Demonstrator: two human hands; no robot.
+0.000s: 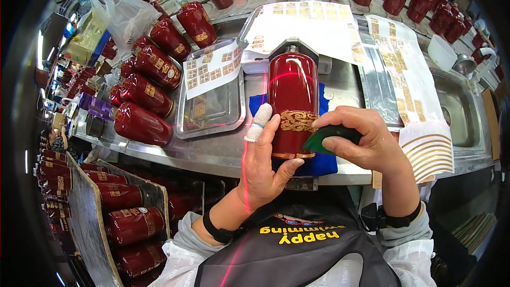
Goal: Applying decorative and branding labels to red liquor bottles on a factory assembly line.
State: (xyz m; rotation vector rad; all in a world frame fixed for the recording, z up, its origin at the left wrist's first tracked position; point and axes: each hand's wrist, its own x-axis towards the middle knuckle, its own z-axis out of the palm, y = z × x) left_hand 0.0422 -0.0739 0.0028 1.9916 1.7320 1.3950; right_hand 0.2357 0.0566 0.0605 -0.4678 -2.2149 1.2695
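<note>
A dark red bottle (292, 87) with a gold scroll-pattern band (295, 120) lies before me, its neck end in a dark angular holder (294, 45). Against the bottle's lower left side rests my left hand (262, 165), fingers extended and thumb apart near the base. One of its fingers wears a white finger cot (258, 122). A flat green scraper (333, 138) is pinched in my right hand (362, 137), its edge at the bottle's right side just below the gold band. Blue cloth (327, 163) shows under the bottle. Red laser lines cross the bottle and my left arm.
Metal trays (211, 111) with sheets of gold decals (213, 69) flank the bottle. Several red bottles (150, 93) crowd the left; more stand on a conveyor (255, 1) behind. A sink (462, 109) is at right. Wooden racks (95, 202) hold bottles at lower left.
</note>
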